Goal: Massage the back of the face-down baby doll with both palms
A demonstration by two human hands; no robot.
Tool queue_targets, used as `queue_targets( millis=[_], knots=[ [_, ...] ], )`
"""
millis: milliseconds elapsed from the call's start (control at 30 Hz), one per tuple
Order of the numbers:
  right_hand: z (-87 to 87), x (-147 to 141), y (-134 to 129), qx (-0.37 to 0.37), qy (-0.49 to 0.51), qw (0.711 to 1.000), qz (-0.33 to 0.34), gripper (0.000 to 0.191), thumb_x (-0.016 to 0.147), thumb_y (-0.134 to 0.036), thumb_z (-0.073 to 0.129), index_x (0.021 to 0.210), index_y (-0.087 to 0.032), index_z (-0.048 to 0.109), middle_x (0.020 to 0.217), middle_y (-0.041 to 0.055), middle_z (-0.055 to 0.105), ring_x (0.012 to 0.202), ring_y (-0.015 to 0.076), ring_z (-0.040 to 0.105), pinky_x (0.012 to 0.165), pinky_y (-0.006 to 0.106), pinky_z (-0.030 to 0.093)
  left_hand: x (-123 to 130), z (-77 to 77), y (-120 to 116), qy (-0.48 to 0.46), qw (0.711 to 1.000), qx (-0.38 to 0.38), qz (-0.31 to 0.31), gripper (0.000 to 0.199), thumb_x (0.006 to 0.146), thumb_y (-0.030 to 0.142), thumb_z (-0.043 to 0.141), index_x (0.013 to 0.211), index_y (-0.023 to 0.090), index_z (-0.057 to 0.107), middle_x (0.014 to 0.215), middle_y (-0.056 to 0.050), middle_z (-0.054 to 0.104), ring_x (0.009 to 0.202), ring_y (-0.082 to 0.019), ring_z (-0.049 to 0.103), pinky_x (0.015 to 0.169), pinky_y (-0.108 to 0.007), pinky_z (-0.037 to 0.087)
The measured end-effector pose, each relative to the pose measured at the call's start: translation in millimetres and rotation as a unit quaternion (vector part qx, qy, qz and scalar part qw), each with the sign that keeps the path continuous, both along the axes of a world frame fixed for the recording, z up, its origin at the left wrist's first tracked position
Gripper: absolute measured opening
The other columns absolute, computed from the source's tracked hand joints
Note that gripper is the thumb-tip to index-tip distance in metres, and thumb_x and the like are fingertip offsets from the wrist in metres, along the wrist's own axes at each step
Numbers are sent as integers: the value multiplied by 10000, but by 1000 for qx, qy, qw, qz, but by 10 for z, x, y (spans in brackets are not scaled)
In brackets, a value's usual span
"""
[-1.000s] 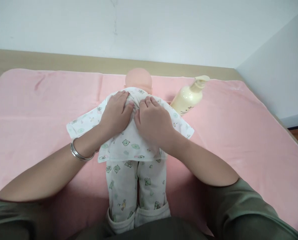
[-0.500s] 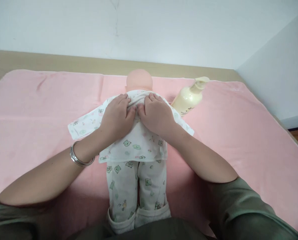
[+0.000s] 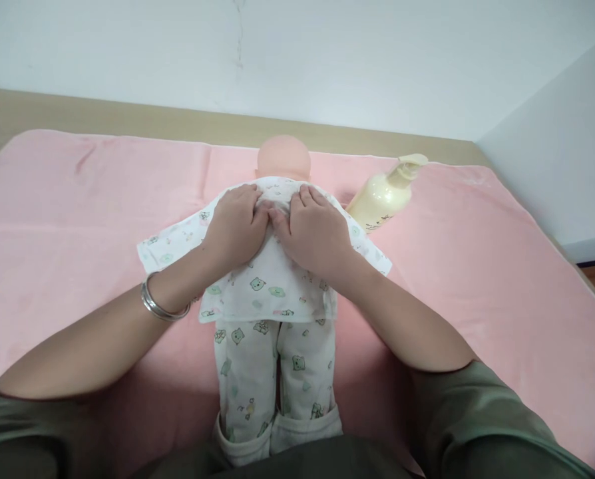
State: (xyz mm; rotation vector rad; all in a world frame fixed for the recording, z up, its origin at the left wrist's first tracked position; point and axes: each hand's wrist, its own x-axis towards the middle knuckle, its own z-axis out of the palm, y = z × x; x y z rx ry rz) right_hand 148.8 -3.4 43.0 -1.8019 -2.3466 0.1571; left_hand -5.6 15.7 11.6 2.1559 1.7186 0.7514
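Note:
A baby doll (image 3: pixel 283 157) lies stretched out before me, its smooth bald head pointing away and no face showing. It wears a white printed shirt (image 3: pixel 267 296) and matching trousers (image 3: pixel 250 372) with turned-up cuffs. My left hand (image 3: pixel 237 225) rests palm down on the left of the doll's upper torso, over the shirt. On the right side lies my right hand (image 3: pixel 318 233), also flat on the cloth. Both thumbs point inward and their tips come together at the middle. The fingers are extended, and the shirt is slightly creased between them.
A cream pump bottle (image 3: pixel 381 199) lies tilted near the doll's right-hand sleeve. Beneath everything spreads a pink cloth (image 3: pixel 72 219) on a wooden surface (image 3: pixel 128 108). A white wall (image 3: pixel 357 60) stands behind it. A silver bangle (image 3: pixel 162 303) circles my left wrist.
My thumbs have come closer together, and the fold of shirt between my hands has flattened. Both hands stay on the upper torso. The view has shifted slightly.

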Motion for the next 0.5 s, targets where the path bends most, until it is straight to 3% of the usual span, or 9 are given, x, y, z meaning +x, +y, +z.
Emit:
queue_targets(
  millis=[133, 267, 400, 500],
  knots=[
    [-18, 58, 129, -14, 28, 999, -16, 675, 1132, -464, 343, 1536, 50, 510, 1647, 259, 457, 1578, 371, 412, 1307, 505, 364, 34, 67, -138, 42, 999, 23, -16, 422, 1011, 331, 336, 1115, 121, 687, 1325, -226, 710, 1339, -377, 618, 1225, -563, 445],
    [-13, 66, 147, 1, 17, 1000, -8, 650, 1129, -431, 358, 1515, 64, 527, 1625, 270, 483, 1563, 373, 433, 1297, 505, 377, 51, 71, -227, 58, 997, 39, -27, 477, 1030, 341, 306, 1212, 99, 675, 1429, -218, 668, 1428, -375, 561, 1254, -577, 414],
    [14, 5, 32, 11, -22, 1000, 0, 644, 1132, -381, 331, 1516, 106, 504, 1588, 303, 511, 1530, 387, 473, 1306, 490, 361, 31, 52, -157, 52, 998, 9, -28, 498, 1016, 332, 309, 1229, 66, 672, 1506, -239, 608, 1460, -384, 526, 1259, -576, 407],
    [39, -40, -120, 22, -50, 998, 27, 614, 1127, -335, 324, 1500, 109, 526, 1560, 308, 540, 1509, 385, 500, 1302, 466, 370, -15, 24, -22, 34, 999, -8, -38, 474, 1007, 318, 301, 1154, 98, 693, 1397, -235, 672, 1366, -374, 593, 1218, -565, 445]
  ],
)
